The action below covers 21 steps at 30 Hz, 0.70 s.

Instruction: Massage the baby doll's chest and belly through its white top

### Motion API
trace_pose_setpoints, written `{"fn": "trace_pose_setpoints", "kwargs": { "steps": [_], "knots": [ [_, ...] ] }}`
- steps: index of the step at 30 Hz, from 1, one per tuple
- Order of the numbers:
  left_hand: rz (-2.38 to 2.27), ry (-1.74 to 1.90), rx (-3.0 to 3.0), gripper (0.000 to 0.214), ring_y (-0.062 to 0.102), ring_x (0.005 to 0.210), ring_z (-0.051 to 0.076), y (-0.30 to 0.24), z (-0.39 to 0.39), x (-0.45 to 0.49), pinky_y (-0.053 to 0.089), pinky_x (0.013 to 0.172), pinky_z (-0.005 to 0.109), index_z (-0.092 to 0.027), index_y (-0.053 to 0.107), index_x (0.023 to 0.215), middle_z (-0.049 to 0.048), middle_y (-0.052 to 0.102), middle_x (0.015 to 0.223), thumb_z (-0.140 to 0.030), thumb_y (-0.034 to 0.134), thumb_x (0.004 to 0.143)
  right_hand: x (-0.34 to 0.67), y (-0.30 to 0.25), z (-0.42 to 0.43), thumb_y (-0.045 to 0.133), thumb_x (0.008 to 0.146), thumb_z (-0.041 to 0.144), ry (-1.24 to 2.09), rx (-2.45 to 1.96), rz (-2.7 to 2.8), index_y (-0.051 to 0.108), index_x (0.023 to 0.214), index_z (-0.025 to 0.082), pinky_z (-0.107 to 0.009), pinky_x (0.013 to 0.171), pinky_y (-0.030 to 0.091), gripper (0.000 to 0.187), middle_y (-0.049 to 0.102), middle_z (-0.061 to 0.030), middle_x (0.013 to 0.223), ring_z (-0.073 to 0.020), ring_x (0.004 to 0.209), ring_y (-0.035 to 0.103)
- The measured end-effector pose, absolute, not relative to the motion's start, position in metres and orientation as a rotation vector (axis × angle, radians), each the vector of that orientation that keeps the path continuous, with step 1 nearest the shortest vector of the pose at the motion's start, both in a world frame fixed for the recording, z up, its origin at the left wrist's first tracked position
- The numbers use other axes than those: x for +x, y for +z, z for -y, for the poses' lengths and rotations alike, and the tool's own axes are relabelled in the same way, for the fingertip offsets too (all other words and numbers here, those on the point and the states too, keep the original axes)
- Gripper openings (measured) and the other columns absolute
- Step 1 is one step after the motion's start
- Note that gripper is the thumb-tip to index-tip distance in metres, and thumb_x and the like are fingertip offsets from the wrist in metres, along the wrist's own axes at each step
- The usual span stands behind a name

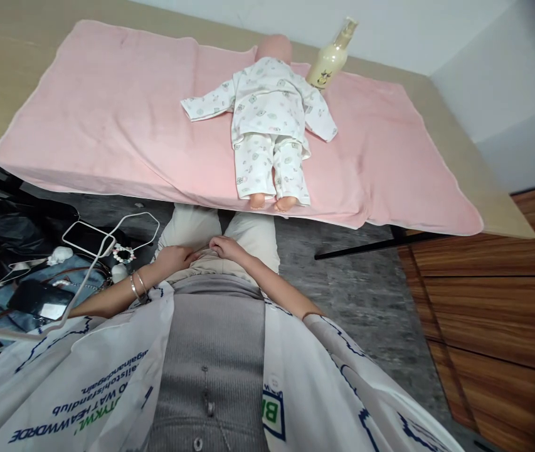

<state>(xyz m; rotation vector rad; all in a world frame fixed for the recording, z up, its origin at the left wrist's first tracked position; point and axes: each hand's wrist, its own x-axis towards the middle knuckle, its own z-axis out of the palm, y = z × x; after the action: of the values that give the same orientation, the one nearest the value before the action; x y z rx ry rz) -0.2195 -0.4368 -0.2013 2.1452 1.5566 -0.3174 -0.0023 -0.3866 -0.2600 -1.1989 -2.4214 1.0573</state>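
Observation:
My left hand (176, 258) rests low in front of my waist, over the light trousers (260, 245), its fingers drawn together. Beside it, my right hand (228, 247) lies on my lap with the fingers curled. Whatever either hand may pinch is too small to make out. Beyond my knees, a baby doll (270, 113) in a white patterned top and trousers lies on a pink blanket (149, 113), feet toward me and arms spread. A pale yellow bottle (328, 66) with a clear-capped top is next to the doll's head. Neither hand touches the doll or the bottle.
The blanket covers much of a wooden table (502, 207) against a white wall. To the left sit a blue bag (1, 314), a dark phone (41, 300) and a looped white cable (102, 248). A wood-grain cabinet (493, 307) stands at the right.

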Motion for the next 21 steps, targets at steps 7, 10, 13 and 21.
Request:
{"fn": "trace_pose_setpoints", "kwargs": {
  "steps": [7,10,13,21],
  "knots": [
    [-1.441,0.025,2.196,0.038,0.067,0.097,0.023,-0.197,0.454,-0.227,0.045,0.084,0.029,-0.015,0.069,0.092,0.0126,0.073,0.097,-0.035,0.04,0.104,-0.003,-0.263,0.383,0.052,0.082,0.0,1.105,-1.135,2.456,0.066,0.082,0.02,-0.024,0.08,0.045,0.024,0.069,-0.0013,0.086,-0.0155,0.086,0.061],
    [-1.497,-0.013,2.094,0.038,0.068,0.09,0.023,-0.195,0.456,-0.227,0.044,0.078,0.029,-0.016,0.069,0.087,0.0124,0.074,0.093,-0.034,0.041,0.103,-0.008,-0.262,0.382,0.054,0.081,0.0,1.145,-1.085,2.476,0.065,0.074,0.02,-0.024,0.08,0.046,0.024,0.068,-0.0007,0.08,-0.0154,0.084,0.061],
    [-1.539,-0.131,2.006,0.044,0.07,0.086,0.024,-0.19,0.456,-0.233,0.041,0.071,0.029,-0.017,0.071,0.085,0.0123,0.076,0.09,-0.041,0.039,0.103,-0.012,-0.261,0.385,0.061,0.083,0.005,1.191,-1.049,2.463,0.066,0.069,0.02,-0.023,0.083,0.049,0.022,0.071,-0.0008,0.079,-0.015,0.085,0.065],
    [-1.555,-0.202,1.921,0.059,0.073,0.094,0.027,-0.204,0.448,-0.265,0.045,0.075,0.031,-0.02,0.073,0.091,0.0133,0.078,0.096,-0.055,0.026,0.104,0.017,-0.266,0.396,0.056,0.092,0.013,1.019,-1.418,2.14,0.075,0.097,0.02,-0.028,0.09,0.051,0.022,0.078,-0.0062,0.102,-0.0178,0.096,0.07]
  ]
}}
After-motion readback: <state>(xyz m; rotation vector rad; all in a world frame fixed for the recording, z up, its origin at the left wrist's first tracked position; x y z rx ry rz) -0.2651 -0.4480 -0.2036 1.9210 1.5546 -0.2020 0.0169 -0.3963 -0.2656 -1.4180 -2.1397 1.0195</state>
